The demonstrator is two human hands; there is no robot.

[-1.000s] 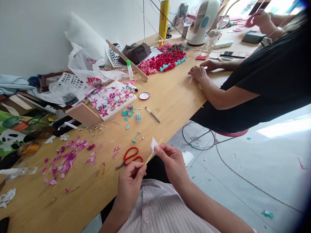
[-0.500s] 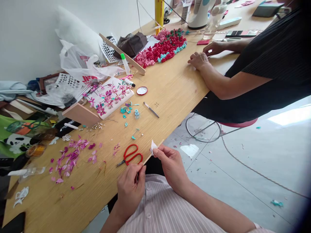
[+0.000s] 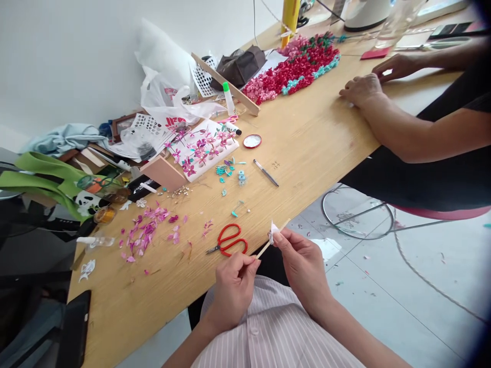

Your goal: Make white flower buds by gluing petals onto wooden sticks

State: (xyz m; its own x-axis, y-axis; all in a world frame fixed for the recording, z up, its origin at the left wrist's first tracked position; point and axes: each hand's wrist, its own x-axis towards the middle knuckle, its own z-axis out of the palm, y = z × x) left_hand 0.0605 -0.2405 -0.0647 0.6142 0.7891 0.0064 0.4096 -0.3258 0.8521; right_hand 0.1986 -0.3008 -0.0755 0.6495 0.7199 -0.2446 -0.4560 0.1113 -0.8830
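My left hand [image 3: 235, 280] is closed at the table's near edge, thumb and finger pinching the lower end of a thin pale stick [image 3: 262, 250]. The stick slants up to the right, past my other hand. My right hand [image 3: 303, 255] pinches a small white pointed scrap [image 3: 273, 231], which looks like paper or thin cloth, against the stick. Greyish marks show at the scrap's lower part; my fingers cover the rest. Red-handled scissors [image 3: 232, 240] lie just beyond my left hand, partly behind it. Loose pink and purple petals [image 3: 146, 230] are scattered to the left.
A pen [image 3: 266, 173], a round red-rimmed lid [image 3: 252, 141] and teal pieces [image 3: 224, 171] lie farther in. Pink flowers rest on a white block [image 3: 199, 166]. A red flower mass [image 3: 295, 66] is at the back. A co-worker's hands [image 3: 362, 89] rest at the right. A phone [image 3: 76, 327] lies left.
The view has swung left, so everything sits farther right in the picture. Both hands keep their grips, and more of the stick shows between them.
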